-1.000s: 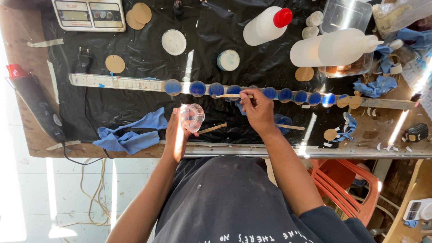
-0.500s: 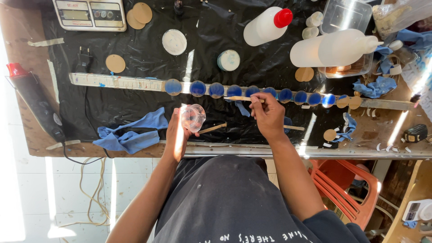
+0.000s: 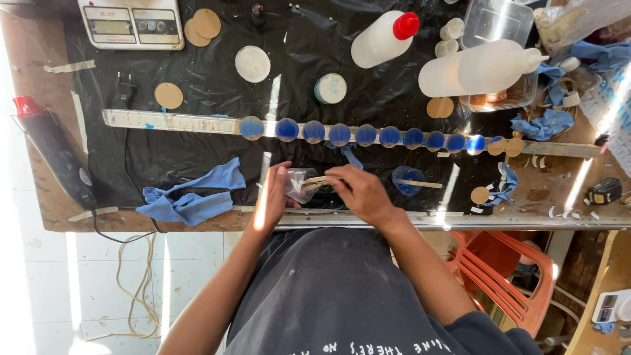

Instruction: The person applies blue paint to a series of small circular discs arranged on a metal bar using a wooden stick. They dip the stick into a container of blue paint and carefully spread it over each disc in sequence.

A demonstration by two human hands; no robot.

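Both hands meet below the row of blue discs (image 3: 368, 135): left hand (image 3: 276, 197) clasps a small clear cup (image 3: 300, 185), right hand (image 3: 360, 192) pinches a wooden stick (image 3: 318, 179).

A white flat scale with two small grey screens (image 3: 130, 25) sits at the far left corner of the surface. A white squeeze bottle with a red cap (image 3: 384, 38) lies on the black sheet near the middle top. Beside it, to the right, lies a bigger cloudy white bottle with a white spout (image 3: 480, 67). A clear square plastic tub (image 3: 494, 21) stands behind that. A crinkly clear plastic bag (image 3: 578, 18) rests at the far right corner. A small white device with a screen (image 3: 610, 306) sits low on the right.
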